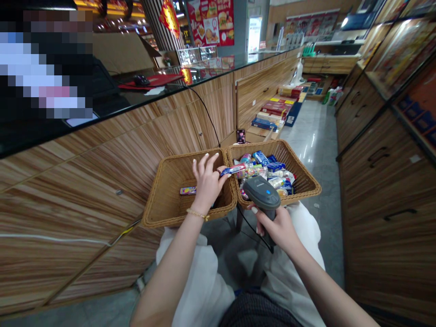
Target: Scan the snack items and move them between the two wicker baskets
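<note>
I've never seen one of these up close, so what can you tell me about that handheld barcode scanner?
The handheld barcode scanner is dark grey, plastic by its look, with a small blue light or button on top. The person's right hand grips its handle, holding its head over the rim of a wicker basket of packets. A black cable trails from its lower end.

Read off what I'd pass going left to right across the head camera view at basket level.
wood-veneer counter front, first wicker basket, second wicker basket, tiled floor, wooden drawer cabinet
</note>
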{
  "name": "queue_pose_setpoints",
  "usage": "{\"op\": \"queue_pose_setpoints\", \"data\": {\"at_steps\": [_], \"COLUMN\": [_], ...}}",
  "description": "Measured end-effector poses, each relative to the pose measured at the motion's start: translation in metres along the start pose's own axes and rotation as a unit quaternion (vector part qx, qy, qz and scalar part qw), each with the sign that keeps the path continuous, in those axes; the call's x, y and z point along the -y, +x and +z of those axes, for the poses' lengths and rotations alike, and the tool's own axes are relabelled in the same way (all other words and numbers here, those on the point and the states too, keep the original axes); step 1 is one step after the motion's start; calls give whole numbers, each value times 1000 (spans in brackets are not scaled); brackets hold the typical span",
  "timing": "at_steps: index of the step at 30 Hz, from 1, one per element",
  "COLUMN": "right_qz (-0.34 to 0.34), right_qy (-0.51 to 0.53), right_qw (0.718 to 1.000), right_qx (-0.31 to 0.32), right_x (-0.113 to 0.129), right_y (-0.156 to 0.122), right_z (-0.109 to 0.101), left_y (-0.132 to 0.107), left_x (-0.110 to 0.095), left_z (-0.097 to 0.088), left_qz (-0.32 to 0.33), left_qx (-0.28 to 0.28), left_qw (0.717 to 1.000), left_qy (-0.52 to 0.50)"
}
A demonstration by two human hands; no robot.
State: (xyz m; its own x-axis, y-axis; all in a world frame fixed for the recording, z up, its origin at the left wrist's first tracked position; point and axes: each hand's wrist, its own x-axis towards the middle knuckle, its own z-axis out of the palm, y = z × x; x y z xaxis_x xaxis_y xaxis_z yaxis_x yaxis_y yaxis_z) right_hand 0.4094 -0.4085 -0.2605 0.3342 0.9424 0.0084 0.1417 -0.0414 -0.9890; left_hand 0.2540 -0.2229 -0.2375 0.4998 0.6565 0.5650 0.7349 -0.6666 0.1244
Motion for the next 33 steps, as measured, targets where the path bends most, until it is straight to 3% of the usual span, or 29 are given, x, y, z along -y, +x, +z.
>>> {"op": "queue_pose_setpoints", "data": {"at_steps": [9,33], "right_qz": [-28,-20], "right_qy": [-90,-112], "right_qw": [996,994], "right_qx": [-1,-6], "right_x": [2,9], "right_y": [1,3], "right_z": [-2,2], "left_y": [-5,-9], "left_x": [12,12], "left_z": [11,12], "left_qz": [-30,-32], "left_qx": [-16,-13], "left_qw": [999,999], "left_qy": [-14,-30]}}
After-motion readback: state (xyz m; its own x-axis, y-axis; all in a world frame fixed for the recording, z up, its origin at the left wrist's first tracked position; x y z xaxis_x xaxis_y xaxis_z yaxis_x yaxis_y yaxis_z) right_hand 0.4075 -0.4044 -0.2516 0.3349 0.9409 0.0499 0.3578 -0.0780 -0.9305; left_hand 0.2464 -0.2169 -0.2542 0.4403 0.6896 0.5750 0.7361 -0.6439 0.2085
